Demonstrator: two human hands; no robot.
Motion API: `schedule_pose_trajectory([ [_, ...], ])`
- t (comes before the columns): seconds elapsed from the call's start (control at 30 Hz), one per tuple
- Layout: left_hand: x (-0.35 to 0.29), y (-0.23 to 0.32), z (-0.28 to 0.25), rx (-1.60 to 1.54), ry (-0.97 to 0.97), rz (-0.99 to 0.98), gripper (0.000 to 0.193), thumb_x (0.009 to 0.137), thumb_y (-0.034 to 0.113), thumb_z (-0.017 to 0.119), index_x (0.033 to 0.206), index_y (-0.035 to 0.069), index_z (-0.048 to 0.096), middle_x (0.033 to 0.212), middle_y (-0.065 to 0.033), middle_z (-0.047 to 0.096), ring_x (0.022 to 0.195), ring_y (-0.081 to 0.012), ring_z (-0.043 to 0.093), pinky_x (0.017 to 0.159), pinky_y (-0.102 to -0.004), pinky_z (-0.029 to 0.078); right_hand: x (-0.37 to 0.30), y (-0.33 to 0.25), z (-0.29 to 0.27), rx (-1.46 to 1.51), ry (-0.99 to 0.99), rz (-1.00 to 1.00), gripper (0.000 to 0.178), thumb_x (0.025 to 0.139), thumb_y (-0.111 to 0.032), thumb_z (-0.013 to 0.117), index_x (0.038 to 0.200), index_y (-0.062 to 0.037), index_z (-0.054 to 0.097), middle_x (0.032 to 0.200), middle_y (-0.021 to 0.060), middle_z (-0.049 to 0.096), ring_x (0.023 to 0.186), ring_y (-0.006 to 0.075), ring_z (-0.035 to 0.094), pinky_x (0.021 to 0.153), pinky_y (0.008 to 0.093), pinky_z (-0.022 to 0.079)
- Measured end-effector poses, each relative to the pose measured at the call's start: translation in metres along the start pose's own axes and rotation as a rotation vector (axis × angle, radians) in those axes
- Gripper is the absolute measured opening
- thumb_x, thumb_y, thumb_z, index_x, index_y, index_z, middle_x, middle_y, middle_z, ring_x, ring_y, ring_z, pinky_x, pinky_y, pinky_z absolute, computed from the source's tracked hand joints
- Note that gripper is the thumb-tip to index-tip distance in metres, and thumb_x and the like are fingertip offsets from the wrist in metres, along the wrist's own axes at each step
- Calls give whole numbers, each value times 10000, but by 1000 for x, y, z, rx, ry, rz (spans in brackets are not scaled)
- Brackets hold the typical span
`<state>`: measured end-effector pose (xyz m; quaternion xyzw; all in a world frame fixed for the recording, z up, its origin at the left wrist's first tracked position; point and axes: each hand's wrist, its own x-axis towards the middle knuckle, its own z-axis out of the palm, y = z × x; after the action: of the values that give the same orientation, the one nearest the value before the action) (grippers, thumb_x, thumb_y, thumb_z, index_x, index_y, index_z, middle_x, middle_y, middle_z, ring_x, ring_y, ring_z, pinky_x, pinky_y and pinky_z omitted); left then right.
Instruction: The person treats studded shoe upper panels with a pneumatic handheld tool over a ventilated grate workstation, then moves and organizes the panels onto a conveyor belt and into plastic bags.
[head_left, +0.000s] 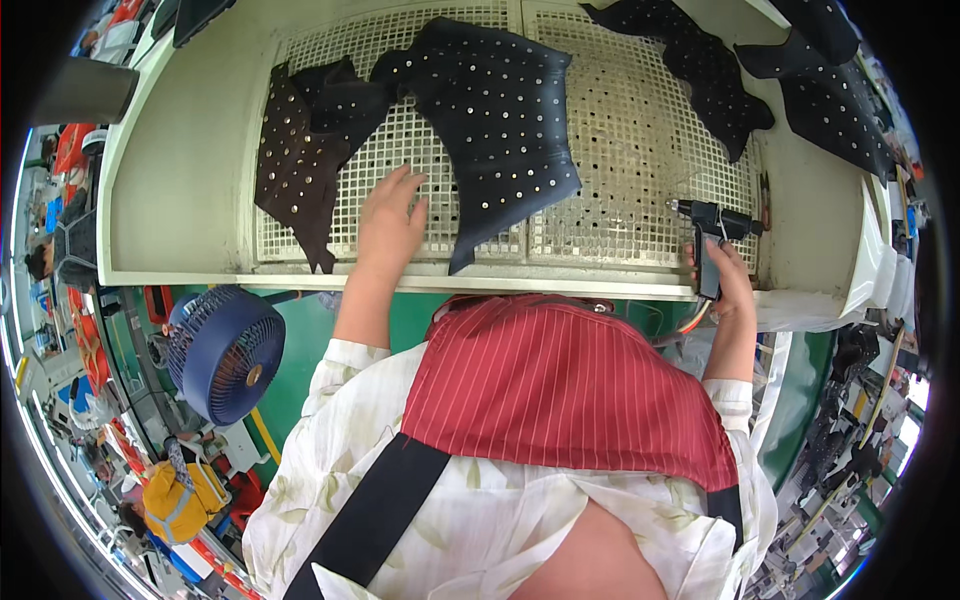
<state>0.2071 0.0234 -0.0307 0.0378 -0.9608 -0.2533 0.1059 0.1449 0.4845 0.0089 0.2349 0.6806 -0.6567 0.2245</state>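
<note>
Studded black leather piece (pixel 500 120) lies at twelve o'clock; left grip (pixel 390 215) rests spread beside it, right grip (pixel 722 275) wraps a black spray gun (pixel 712 235).

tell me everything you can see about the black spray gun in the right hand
The spray gun is a black pistol-shaped tool, plastic or metal by its look, with a short barrel and a pale nozzle tip pointing left across the white grid worktop. The right hand wraps its downward grip at the bench's front right edge. An orange and pale hose or cable leaves below the hand. The nozzle touches nothing; the nearest studded black leather piece lies apart, to its left.
</note>
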Motion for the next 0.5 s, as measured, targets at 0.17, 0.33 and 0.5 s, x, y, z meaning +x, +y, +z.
schedule_pose_trajectory([
  [0.17,19,33,17,-65,-66,152,367,747,115,632,1106,74,570,1202,-121,524,1101,-312,492,948,-403,383,1,5,0,-173,132,-18,305,846,-230,596,1036,0,531,914,69,614,765,125,584,673,253,453],
  [0.33,44,50,27,-87,-103,298,384,771,116,615,1147,76,546,1243,-124,496,1125,-314,479,965,-407,370,9,24,-14,-339,240,-89,519,834,-271,611,1197,69,460,1102,144,564,999,187,523,854,284,401],
  [0.5,79,49,22,-128,-148,301,399,727,134,653,1106,57,556,1225,-127,501,1125,-301,471,973,-406,356,1,32,-9,-683,419,-318,544,812,-234,615,1223,75,436,1176,207,518,1082,266,502,932,332,372],
])
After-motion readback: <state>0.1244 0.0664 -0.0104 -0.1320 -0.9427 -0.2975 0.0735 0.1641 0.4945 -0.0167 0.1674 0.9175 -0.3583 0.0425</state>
